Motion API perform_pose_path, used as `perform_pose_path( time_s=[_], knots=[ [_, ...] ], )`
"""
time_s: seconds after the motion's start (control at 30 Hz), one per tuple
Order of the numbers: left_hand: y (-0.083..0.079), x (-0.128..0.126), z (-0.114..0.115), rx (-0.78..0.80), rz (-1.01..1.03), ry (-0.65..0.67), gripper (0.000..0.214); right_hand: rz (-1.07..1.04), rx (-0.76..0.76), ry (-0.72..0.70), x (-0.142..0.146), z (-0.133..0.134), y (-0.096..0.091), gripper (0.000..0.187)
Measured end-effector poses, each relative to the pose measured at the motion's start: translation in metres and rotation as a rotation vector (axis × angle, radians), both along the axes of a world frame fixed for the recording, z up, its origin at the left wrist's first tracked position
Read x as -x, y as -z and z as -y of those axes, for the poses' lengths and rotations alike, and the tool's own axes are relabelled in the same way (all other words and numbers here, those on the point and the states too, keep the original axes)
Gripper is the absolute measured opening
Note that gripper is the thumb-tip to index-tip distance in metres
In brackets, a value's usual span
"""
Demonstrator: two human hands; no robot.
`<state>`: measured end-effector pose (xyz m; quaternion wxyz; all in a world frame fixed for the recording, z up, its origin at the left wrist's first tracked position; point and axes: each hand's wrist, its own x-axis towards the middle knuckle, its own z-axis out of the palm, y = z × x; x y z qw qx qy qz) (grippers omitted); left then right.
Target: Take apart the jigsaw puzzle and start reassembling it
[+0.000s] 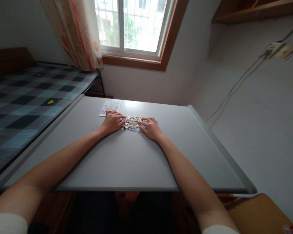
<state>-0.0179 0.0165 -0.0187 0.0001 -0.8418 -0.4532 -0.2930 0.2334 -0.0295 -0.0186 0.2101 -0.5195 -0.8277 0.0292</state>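
Observation:
A heap of small jigsaw puzzle pieces lies on the grey-white table. My left hand rests at the heap's left side, its fingers apart and touching the outer pieces. On the opposite side my right hand is spread, fingertips on the right part of the heap. I see no piece gripped in either hand. Just beyond my left hand lies a colourful picture card with a white border, its lower right part covered by my fingers.
A bed with a checked mattress stands along the table's left side. Past the far edge is a window with a curtain. Cables hang from a wall socket at right. A yellow-brown chair stands at the lower right.

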Motion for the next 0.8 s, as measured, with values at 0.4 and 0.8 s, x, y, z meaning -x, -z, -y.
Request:
perform_pose_path(
  time_s=[0.4,0.8],
  knots=[
    [-0.0027,0.0,0.0035,-0.007,-0.049,0.017,0.023,-0.018,-0.004,0.058,-0.002,-0.0011,0.002,0.033],
    [-0.0014,-0.0005,0.0025,-0.02,-0.048,0.005,0.027,-0.07,-0.001,0.066,-0.002,-0.0013,-0.0003,0.038]
  ],
)
